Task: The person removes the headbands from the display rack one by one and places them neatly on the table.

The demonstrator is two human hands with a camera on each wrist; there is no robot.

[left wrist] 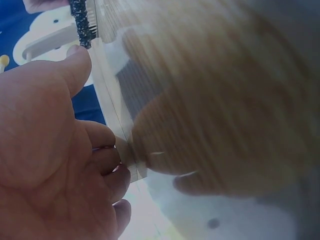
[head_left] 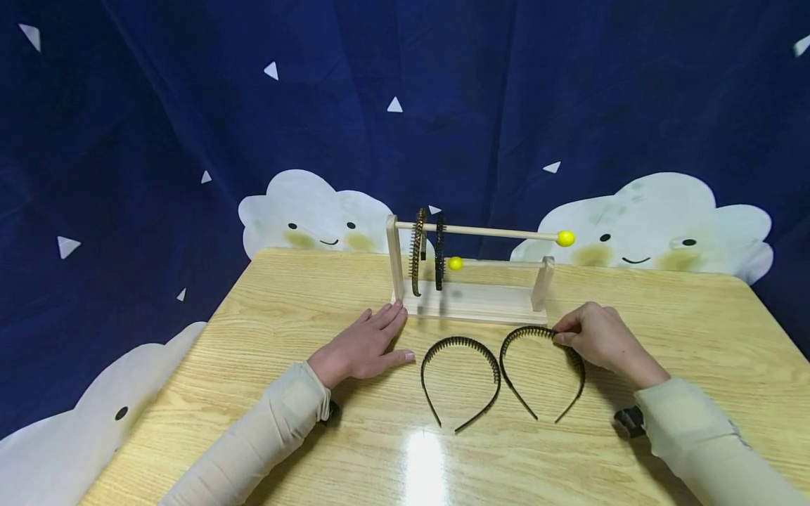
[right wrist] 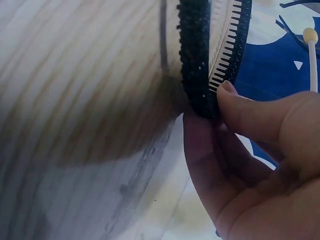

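My right hand (head_left: 604,337) pinches a dark toothed headband (head_left: 528,329) between thumb and fingers, at the right side of its arch. In the right wrist view the band (right wrist: 195,55) shows a beaded outer face, and a comb-like row of teeth. Beside it on the table lies a second toothed headband (head_left: 460,340), both with their ends toward me. My left hand (head_left: 367,346) rests palm down on the table, fingers stretched, fingertips at the left end of the wooden rack's base (head_left: 481,302). Its thumb points toward the second headband.
From the rack's upper rod (head_left: 493,231) hang a brown headband (head_left: 416,253) and a black headband (head_left: 439,253) near the left post. That rod's free right end carries a yellow knob (head_left: 566,239). A lower rod's yellow knob (head_left: 455,263) points left. Behind the table hangs a blue curtain (head_left: 468,140).
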